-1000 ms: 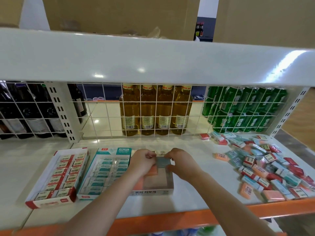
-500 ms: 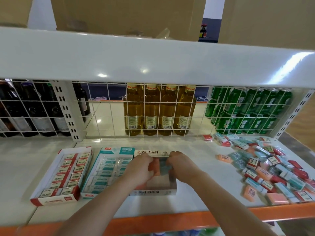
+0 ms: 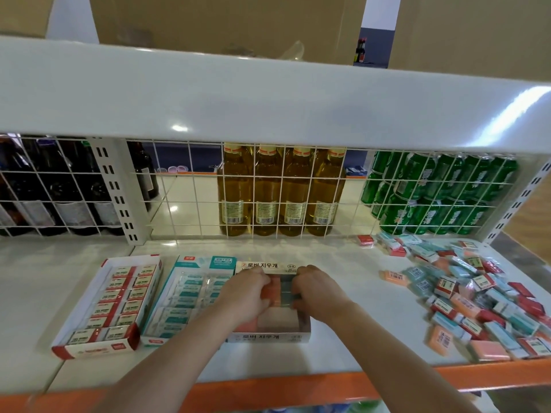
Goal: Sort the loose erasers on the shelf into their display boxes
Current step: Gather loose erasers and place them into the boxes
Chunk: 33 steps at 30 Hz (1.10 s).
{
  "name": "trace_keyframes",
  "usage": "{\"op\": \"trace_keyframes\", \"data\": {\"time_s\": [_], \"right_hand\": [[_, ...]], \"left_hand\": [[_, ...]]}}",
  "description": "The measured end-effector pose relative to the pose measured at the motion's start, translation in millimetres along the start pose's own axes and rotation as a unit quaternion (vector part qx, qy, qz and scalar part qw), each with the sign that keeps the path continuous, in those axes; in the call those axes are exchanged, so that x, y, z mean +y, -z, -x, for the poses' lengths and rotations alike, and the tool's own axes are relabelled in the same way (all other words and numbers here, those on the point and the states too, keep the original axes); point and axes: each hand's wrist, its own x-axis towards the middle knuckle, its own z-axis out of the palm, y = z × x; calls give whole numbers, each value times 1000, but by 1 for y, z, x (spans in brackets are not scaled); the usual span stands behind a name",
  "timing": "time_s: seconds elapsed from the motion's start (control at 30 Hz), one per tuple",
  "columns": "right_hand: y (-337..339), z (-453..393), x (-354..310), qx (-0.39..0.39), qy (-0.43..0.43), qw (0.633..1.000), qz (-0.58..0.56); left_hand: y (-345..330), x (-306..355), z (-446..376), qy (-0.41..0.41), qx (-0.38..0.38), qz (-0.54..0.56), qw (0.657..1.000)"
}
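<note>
Left hand [image 3: 249,295] pinching orange eraser [image 3: 269,292], right hand [image 3: 317,295] pinching grey-green eraser [image 3: 286,290], both over Korean-labelled display box [image 3: 268,336]. Seat flat, edges flush against far wall, rows aligned.

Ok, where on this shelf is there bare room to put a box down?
Bare shelf left of the red box, and a strip between the middle box and the loose pile. The right end is crowded; both hands fill the middle box.
</note>
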Motion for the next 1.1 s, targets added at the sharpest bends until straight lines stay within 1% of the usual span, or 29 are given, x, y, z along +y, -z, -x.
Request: {"op": "trace_keyframes", "data": {"time_s": [0.2,0.3,0.43,0.53,0.73,0.83,0.93,1.03,1.1], "right_hand": [[-4,-3,-3,7,-24,1000,-9],[-3,0,-2,18,-18,1000,-18],[3,9,13,61,-27,995,-74],[6,20,32,89,-62,988,-106],[0,49,81,63,-162,980,-99],[-5,60,106,59,-230,967,-97],[-8,68,129,27,-279,955,-97],[-10,72,147,13,-291,952,-91],[-12,71,153,11,-278,957,-80]], "left_hand": [[3,1,-2,-7,-11,-29,1000],[1,1,1,-11,-9,-34,999],[1,6,2,-5,1,-9,1000],[5,16,-3,-4,6,19,1000],[9,43,-22,-35,-6,36,999],[4,59,-30,-47,-20,45,998],[-3,73,-38,-53,-30,41,997],[-13,83,-44,-56,-40,39,997],[-19,86,-46,-50,-50,40,997]]}}
